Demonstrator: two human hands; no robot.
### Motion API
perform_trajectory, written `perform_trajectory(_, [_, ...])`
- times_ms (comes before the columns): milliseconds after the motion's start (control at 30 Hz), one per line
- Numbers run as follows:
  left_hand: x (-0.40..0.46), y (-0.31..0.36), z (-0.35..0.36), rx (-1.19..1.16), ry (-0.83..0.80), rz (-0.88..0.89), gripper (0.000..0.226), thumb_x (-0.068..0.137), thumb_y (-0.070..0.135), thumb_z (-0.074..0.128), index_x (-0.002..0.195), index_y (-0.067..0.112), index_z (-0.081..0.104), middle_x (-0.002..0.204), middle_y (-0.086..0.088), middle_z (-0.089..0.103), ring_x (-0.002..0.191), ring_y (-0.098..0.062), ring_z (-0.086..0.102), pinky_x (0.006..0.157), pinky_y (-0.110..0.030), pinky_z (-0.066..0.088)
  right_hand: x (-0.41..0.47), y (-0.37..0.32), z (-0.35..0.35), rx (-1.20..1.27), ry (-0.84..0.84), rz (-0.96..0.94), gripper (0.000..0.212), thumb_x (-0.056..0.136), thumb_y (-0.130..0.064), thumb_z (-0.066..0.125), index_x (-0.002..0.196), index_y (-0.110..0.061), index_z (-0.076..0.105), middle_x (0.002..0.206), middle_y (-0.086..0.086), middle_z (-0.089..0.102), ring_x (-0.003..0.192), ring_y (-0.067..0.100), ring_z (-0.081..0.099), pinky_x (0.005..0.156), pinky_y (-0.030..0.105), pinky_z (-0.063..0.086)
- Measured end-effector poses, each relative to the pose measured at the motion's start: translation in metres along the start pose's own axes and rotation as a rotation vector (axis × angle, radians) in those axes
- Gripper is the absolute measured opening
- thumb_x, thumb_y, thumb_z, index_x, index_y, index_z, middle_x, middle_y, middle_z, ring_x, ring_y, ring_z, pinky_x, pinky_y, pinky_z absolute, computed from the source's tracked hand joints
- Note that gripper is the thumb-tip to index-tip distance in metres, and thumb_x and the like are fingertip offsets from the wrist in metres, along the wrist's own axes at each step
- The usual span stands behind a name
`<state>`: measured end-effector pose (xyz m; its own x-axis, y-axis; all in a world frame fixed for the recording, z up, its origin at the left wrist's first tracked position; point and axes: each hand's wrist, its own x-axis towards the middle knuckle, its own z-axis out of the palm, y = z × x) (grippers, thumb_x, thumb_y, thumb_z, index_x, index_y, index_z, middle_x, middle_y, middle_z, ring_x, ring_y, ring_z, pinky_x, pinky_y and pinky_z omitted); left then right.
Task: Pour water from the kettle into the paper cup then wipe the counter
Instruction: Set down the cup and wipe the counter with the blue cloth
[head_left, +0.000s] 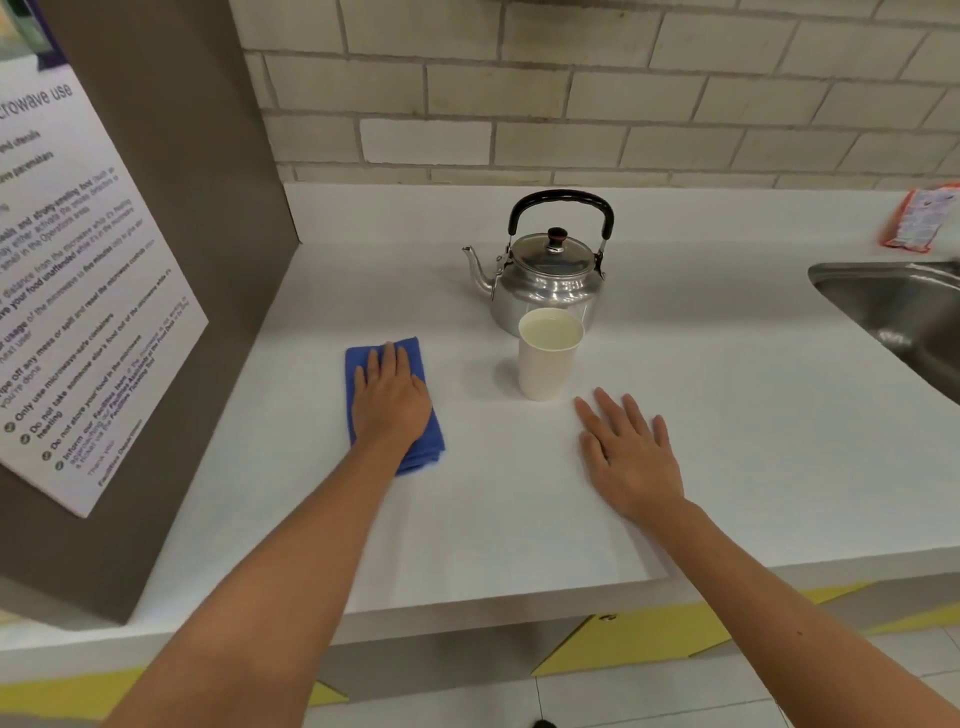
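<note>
A steel kettle (545, 275) with a black handle stands upright at the back of the white counter (727, 415), spout pointing left. Just in front of it a white paper cup (548, 358) holds water near its rim. A folded blue cloth (387, 358) lies flat to the cup's left. My left hand (389, 397) rests palm down on the cloth, fingers stretched forward and covering most of it. My right hand (628, 454) lies flat on the bare counter, fingers spread, just right of and nearer than the cup, holding nothing.
A brown panel (171, 260) with a printed notice (67, 291) walls off the left side. A steel sink (893, 306) is set in at the right, with an orange packet (919, 218) behind it. A brick wall runs along the back. The counter's front edge lies under my forearms.
</note>
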<state>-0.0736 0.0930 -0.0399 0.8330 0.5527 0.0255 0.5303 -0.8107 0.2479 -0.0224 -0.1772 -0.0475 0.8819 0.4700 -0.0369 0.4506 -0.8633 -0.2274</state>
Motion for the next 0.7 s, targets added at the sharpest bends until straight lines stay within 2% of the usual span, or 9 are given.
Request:
perform_trajectory(167, [-0.008,0.059,0.019,-0.042,-0.016,0.123,0.053,0.096,0.022,0.021,0.146,0.007,0.007,0.157,-0.009,0.007,0.145,-0.025,0.004,0.119,-0.041,0.004,0.001,0.000,0.000,-0.004,-0.007,0.000,0.050,0.098,-0.040,0.016,0.148,-0.040,0.009,0.159,-0.012,0.004,0.147,0.016,-0.006,0.119,0.044,-0.004])
perform_trajectory(267, [-0.027,0.053,0.027,-0.042,0.015,0.161,0.052,0.096,0.022,0.023,0.145,0.008,0.010,0.157,-0.010,0.011,0.144,-0.025,0.007,0.118,-0.040,0.005,0.001,0.002,0.001,0.005,-0.007,-0.008,0.050,0.098,-0.040,0.015,0.148,-0.040,0.009,0.159,-0.012,0.004,0.147,0.016,-0.006,0.119,0.044,-0.004])
perform_trajectory(433, [-0.012,0.013,0.017,-0.027,0.055,0.026,0.052,0.096,0.021,0.021,0.145,0.007,0.010,0.156,-0.011,0.010,0.145,-0.026,0.006,0.118,-0.040,0.004,0.001,0.002,0.001,0.023,0.004,-0.011,0.050,0.098,-0.039,0.014,0.147,-0.042,0.009,0.159,-0.013,0.005,0.147,0.015,-0.005,0.119,0.044,-0.003])
perform_trajectory(533, [0.015,-0.002,0.007,-0.013,0.041,0.011,0.052,0.096,0.019,0.021,0.145,0.006,0.012,0.156,-0.011,0.012,0.144,-0.027,0.008,0.118,-0.041,0.005,0.002,0.003,0.003,0.017,0.008,-0.015,0.049,0.098,-0.039,0.014,0.147,-0.042,0.008,0.159,-0.014,0.004,0.147,0.015,-0.005,0.119,0.044,-0.003])
perform_trajectory(700, [0.049,0.028,0.003,-0.009,0.027,-0.018,0.051,0.095,0.018,0.023,0.144,0.003,0.014,0.155,-0.013,0.017,0.143,-0.029,0.011,0.117,-0.044,0.010,0.003,0.003,0.005,0.012,0.024,-0.010,0.049,0.098,-0.039,0.014,0.147,-0.041,0.010,0.159,-0.013,0.006,0.147,0.016,-0.004,0.119,0.044,-0.002])
